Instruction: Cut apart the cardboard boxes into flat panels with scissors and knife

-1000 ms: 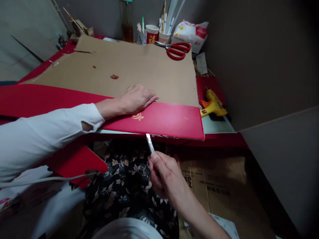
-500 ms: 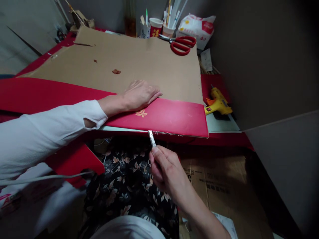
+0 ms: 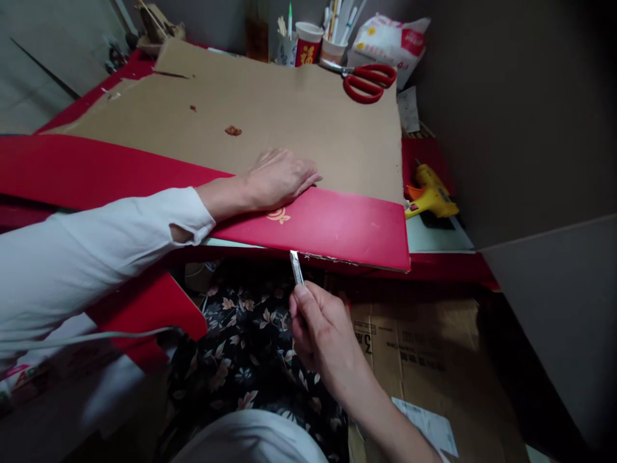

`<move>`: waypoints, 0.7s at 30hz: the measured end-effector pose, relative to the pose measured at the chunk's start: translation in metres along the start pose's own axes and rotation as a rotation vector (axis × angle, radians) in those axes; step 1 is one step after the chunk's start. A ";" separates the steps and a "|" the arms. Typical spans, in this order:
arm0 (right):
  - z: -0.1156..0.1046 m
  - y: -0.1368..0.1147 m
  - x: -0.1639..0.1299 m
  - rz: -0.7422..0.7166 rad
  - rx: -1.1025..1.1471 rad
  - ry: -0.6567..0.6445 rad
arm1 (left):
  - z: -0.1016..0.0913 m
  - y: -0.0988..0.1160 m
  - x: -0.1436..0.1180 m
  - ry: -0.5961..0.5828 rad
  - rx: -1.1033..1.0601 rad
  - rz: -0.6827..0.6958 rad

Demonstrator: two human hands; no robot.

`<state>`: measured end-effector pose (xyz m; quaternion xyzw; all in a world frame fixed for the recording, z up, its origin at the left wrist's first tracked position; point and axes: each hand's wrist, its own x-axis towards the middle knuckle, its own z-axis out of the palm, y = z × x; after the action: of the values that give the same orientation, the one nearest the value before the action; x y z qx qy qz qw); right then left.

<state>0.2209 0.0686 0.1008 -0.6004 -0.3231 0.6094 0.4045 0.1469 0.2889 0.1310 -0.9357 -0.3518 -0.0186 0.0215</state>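
Note:
My left hand lies flat across the red board, fingers stretched toward the right and resting at its far edge. A gold printed mark shows on the board just below that hand. In my right hand is a slim metal utility knife, its tip touching the near edge of the board. To the right of the tip that edge looks ragged; to the left it is smooth. Under the red board lies a large brown cardboard sheet.
Red-handled scissors lie on the cardboard's back right corner. A yellow glue gun rests at the right. Behind stand a red-and-white paper cup, other cups with sticks, and a tissue pack. A floral-clothed lap is below the table edge.
The view has shifted slightly, so most things sit a little further right in the picture. Both hands keep nearly the same place on the board, and the knife stays at its near edge.

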 end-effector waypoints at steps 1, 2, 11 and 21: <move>0.002 0.001 -0.001 -0.003 0.011 0.005 | 0.000 0.000 0.000 -0.001 0.008 -0.007; 0.004 0.002 -0.003 -0.003 0.023 0.006 | 0.000 0.000 0.000 0.003 0.014 -0.013; 0.008 0.007 0.002 -0.054 -0.007 0.026 | 0.001 0.000 -0.002 0.020 0.005 -0.015; 0.011 0.006 0.002 -0.042 -0.038 -0.007 | 0.000 -0.001 -0.001 0.021 0.005 -0.011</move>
<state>0.2093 0.0692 0.0956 -0.5989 -0.3486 0.5968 0.4045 0.1459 0.2889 0.1308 -0.9334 -0.3566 -0.0275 0.0274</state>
